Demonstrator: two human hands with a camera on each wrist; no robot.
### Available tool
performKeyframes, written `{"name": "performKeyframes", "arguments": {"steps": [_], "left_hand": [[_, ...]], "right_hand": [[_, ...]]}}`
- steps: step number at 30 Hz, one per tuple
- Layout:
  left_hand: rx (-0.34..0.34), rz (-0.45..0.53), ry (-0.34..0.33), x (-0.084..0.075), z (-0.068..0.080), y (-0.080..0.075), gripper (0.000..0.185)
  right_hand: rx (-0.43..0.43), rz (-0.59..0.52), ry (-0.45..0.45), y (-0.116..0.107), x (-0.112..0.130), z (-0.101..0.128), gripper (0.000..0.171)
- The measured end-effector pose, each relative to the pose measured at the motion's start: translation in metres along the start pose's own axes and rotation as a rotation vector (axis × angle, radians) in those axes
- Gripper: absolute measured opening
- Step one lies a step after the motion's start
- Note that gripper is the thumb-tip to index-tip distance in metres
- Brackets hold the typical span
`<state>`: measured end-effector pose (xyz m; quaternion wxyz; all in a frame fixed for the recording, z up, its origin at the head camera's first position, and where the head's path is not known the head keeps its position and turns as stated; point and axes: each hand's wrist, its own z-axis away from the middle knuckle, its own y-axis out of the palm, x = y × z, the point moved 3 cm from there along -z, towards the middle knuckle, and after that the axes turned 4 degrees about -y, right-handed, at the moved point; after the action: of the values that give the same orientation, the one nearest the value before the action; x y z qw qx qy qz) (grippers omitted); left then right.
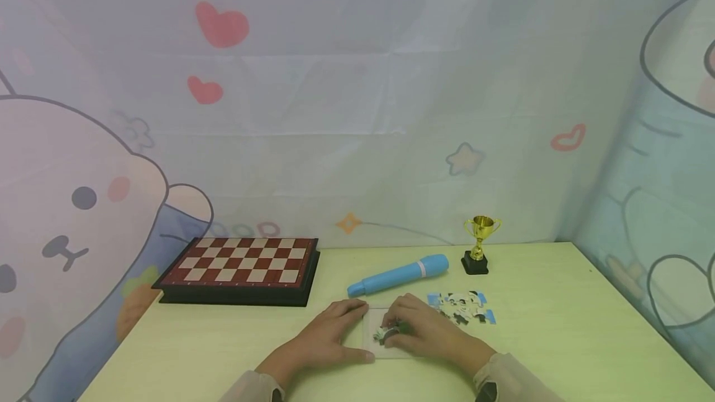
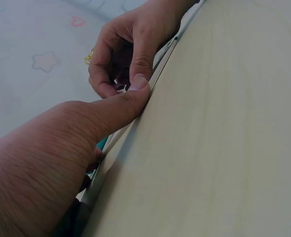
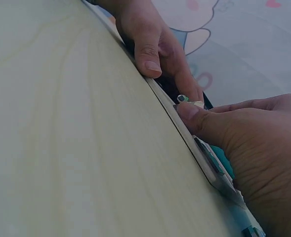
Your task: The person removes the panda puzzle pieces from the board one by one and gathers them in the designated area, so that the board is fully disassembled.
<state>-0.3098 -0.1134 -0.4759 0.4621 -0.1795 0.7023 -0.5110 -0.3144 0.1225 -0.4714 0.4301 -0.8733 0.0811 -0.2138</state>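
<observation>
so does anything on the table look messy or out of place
Only the loose puzzle pieces, scattered in a jumble right of the hands, beside the puzzle tray. The left hand steadies the tray while the right hand pinches one piece over it. Chessboard, blue pen and trophy sit tidy.

A play corner set up like a child's room, with toys on a table

Thin fabric printed with cartoon rabbits, red hearts and stars hangs on every side as a backdrop (image 1: 357,98) around a pale green wooden table (image 1: 558,340). On it lie a folding red-and-cream chessboard (image 1: 240,268), a blue toy microphone (image 1: 398,275), a small gold trophy (image 1: 479,244) and loose jigsaw pieces (image 1: 462,307), things for games rather than work.
</observation>
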Motion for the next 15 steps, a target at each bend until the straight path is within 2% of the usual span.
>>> {"name": "performKeyframes", "arguments": {"steps": [5,10,15], "left_hand": [[-0.001,-0.008,-0.005,0.0004,0.0014,-0.0001,0.096],[-0.007,-0.006,-0.006,-0.0008,0.0024,-0.0013,0.096],[-0.019,-0.013,0.000,0.0004,0.0014,0.0003,0.096]], "right_hand": [[-0.036,-0.059,-0.038,0.0013,-0.0001,-0.0010,0.010],[-0.092,-0.099,-0.099,-0.0011,0.0024,-0.0016,0.012],[-0.119,-0.107,-0.023,-0.0065,0.0014,0.0057,0.012]]}}
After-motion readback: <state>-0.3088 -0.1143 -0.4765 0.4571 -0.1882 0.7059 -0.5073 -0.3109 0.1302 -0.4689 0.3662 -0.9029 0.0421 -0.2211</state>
